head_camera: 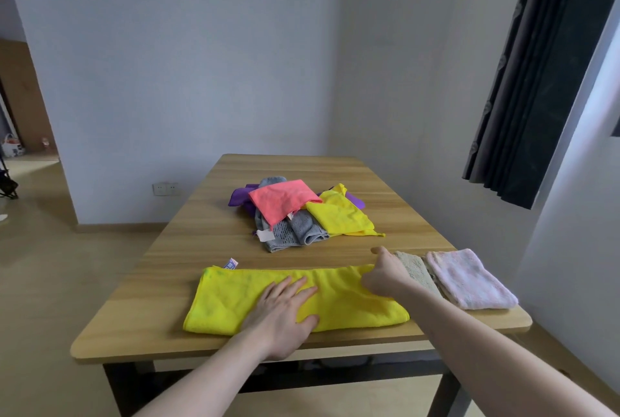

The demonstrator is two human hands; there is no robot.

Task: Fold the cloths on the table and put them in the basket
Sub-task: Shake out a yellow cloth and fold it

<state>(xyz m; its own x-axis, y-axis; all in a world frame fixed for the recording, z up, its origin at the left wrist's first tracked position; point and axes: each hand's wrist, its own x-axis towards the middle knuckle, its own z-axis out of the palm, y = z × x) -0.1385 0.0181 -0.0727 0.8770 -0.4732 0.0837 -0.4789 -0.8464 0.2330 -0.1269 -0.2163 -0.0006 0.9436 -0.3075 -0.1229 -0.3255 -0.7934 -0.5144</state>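
A yellow cloth [228,299], folded into a long band, lies along the near edge of the wooden table [208,225]. My left hand [285,309] presses flat on its middle with straight fingers. My right hand [385,275] grips the cloth's right end at the far corner, thumb raised. To the right lie a folded beige cloth [414,267] and a folded pink cloth [469,279]. A loose heap sits mid-table: a coral cloth [281,200], a yellow one [342,215], a grey one [295,232] and a purple one [240,198]. No basket is in view.
A white wall stands behind the table, with a socket [165,188] low on the left. A dark curtain [536,81] hangs at the right. Open floor lies to the left of the table.
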